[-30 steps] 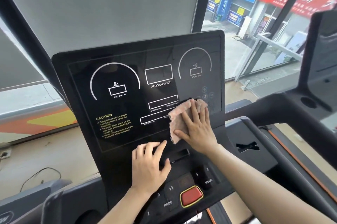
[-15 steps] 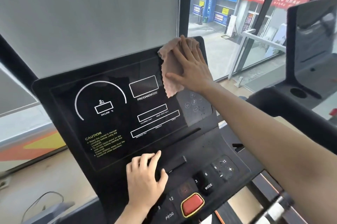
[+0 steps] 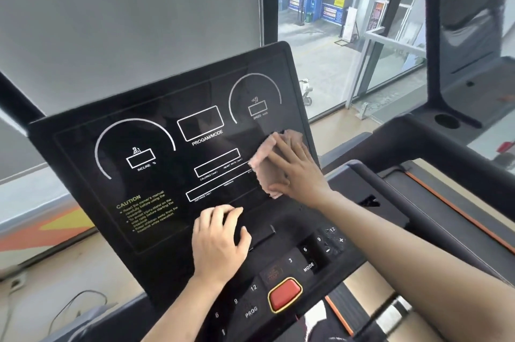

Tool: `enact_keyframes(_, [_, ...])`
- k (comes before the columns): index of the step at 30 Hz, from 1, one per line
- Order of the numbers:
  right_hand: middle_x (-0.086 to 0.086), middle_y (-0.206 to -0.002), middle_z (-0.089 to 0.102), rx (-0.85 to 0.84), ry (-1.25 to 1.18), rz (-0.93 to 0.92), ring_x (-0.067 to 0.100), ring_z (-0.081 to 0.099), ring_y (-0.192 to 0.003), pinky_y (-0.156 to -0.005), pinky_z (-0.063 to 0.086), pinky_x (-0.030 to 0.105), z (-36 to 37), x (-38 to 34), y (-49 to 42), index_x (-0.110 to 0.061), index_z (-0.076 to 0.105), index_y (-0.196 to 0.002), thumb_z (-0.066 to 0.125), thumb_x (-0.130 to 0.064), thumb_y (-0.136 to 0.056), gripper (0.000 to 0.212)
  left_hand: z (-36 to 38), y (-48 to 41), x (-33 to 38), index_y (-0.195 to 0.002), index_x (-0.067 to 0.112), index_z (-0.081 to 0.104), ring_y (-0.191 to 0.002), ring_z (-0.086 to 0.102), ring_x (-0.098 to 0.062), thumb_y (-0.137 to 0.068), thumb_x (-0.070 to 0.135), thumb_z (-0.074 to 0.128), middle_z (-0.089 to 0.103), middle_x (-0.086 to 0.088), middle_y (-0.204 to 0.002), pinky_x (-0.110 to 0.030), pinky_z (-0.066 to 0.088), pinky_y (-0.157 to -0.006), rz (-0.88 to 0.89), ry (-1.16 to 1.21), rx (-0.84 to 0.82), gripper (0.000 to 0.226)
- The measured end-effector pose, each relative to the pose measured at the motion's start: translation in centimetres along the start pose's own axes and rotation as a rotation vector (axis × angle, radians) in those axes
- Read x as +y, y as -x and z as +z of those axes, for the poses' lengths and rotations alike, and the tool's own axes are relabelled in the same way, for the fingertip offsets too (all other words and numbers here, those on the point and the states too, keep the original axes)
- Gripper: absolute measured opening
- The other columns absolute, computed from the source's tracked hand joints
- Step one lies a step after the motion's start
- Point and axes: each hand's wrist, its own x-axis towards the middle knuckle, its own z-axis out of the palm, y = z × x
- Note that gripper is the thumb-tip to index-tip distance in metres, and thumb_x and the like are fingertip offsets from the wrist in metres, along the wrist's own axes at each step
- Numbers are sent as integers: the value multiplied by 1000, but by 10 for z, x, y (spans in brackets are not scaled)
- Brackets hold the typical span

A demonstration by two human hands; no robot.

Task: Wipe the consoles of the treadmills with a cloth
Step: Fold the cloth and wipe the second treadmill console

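A black treadmill console [image 3: 156, 152] fills the middle of the head view, tilted toward me, with white dial outlines and yellow caution text. My right hand [image 3: 295, 171] presses a pink cloth [image 3: 262, 157] flat against the lower right of the display panel. The cloth shows left of and under my fingers. My left hand [image 3: 220, 241] rests palm down on the ledge below the display, fingers spread, holding nothing.
A red stop button [image 3: 284, 294] and number keys sit on the lower control panel. A second treadmill console [image 3: 471, 43] stands at the right with a cup holder [image 3: 446, 121]. Behind are a grey blind [image 3: 125, 21], a window frame and a street outside.
My right hand slid the cloth from the console's upper right corner down to its lower right area. The left hand stayed on the ledge.
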Motion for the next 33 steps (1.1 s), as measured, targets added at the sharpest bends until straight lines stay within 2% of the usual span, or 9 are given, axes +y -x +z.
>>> enact_keyframes(3, [2,-170,14,-3,-142,-27,30,10,-157,-123,25,53,1,3,10,-20,32,-157,85,-39,-75,99,2,-35,20,-121,8,72,-117,60,-25,-87,9,64,68,-7,-124,-39,55,-97,258,129,-22,34])
enact_keyframes(5, [0,-168,22,40,-278,-38,24,20,-156,-122,31,45,-4,5,16,-16,37,-155,81,-23,-82,86,6,-58,34,-124,2,69,-127,60,-28,-94,5,53,67,-13,-131,-40,52,-106,404,161,-38,34])
enact_keyframes(9, [-15,-167,21,91,-475,81,9,44,-142,-101,42,21,-20,10,33,-25,49,-141,62,-8,-90,55,21,-90,54,-127,-2,69,-133,60,-31,-108,18,38,67,-17,-136,-41,49,-112,615,110,-38,41])
enact_keyframes(13, [-7,-164,30,112,-493,156,7,46,-139,-107,32,9,-17,23,46,-21,53,-137,57,0,-88,53,40,-115,51,-149,12,51,-150,41,-30,-102,29,37,48,-12,-158,-43,35,-123,740,-167,-282,52])
enact_keyframes(17, [-1,-153,43,213,-503,461,18,49,-135,-113,40,32,-3,38,66,-16,50,-141,68,-9,-88,56,49,-131,52,-162,29,19,-160,4,-40,-106,46,29,9,-16,-172,-54,9,-129,717,-396,-436,60])
enact_keyframes(20, [4,-154,45,96,-665,759,21,46,-138,-116,37,35,17,47,79,-14,39,-150,72,-18,-90,69,52,-144,68,-162,37,1,-154,-22,-48,-108,53,16,-17,-21,-168,-58,-8,-127,733,-518,-470,59])
enact_keyframes(23, [2,-149,54,-18,-766,827,22,51,-137,-116,39,38,36,50,92,-20,43,-151,71,-23,-90,67,51,-162,83,-158,46,-8,-148,-36,-45,-106,58,8,-28,-15,-164,-59,-18,-123,750,-602,-470,56])
enact_keyframes(26, [-1,-150,54,1,-789,833,18,48,-140,-119,36,38,42,51,98,-22,44,-152,70,-23,-90,67,47,-184,88,-155,46,-14,-151,-33,-41,-105,59,7,-31,-9,-162,-58,-29,-116,800,-641,-448,55])
enact_keyframes(33, [0,-142,59,-17,-817,825,19,53,-133,-112,38,28,34,55,96,-26,51,-146,69,-26,-91,58,8,-246,68,-161,43,-2,-159,-14,-37,-103,65,12,-14,-9,-171,-56,-11,-125,749,-691,-285,63])
